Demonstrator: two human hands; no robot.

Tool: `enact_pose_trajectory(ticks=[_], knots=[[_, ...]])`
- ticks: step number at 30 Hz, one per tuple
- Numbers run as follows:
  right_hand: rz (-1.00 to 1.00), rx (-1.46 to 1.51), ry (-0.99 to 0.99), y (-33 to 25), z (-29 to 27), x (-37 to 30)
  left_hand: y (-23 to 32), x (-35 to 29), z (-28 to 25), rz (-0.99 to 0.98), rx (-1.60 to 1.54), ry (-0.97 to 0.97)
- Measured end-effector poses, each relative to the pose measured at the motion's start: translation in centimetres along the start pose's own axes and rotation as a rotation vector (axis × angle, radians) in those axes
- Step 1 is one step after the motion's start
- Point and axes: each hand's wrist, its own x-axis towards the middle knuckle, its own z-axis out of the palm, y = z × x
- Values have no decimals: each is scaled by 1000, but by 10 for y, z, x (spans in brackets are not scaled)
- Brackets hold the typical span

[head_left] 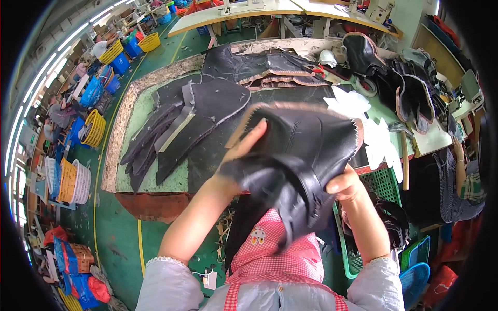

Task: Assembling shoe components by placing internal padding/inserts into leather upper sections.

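Observation:
Both my hands hold up a black leather boot upper (321, 140) above the near edge of the worktable. Pale zigzag stitching and a tan edge run along its top and right side; its lower part, with a strap, is blurred by motion. My left hand (250, 141) grips its left side, thumb showing and the other fingers mostly hidden. At the lower right, my right hand (343, 184) pinches the leather. Left of the piece lies a fanned stack of black fleecy lining pieces (207, 106). White cut pieces (378, 142) stick out behind its right side.
More black uppers lie along the table's back (259, 65) and right (360, 54). A wooden-handled hammer (405, 160), red-handled scissors (319, 68) and a tape roll (366, 87) rest there too. Below right stands a green crate (384, 184). Another person's arm (459, 158) shows at far right.

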Motion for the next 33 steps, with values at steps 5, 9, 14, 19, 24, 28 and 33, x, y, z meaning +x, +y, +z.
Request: enact_pose_trajectory(ticks=[5, 9, 14, 19, 24, 28, 33], knots=[[-166, -175, 189, -5, 20, 11, -9, -1, -43, -139, -476, -579], [-114, -598, 378, 1, 48, 14, -11, -3, -33, 130, 225, -253], [323, -1587, -387, -29, 49, -24, 10, -6, -32, 531, 603, -93], [-339, -1149, -217, -84, 85, -33, 42, -37, -12, 473, 1049, -263], [-410, -1064, -140, -74, 70, 36, 42, -47, 9, 594, 1313, -363], [-194, -879, -83, -55, 79, 33, 42, -54, 7, 766, 1314, -431], [-180, -483, 71, -31, 70, 32, 35, -50, -15, 848, 1157, -418]])
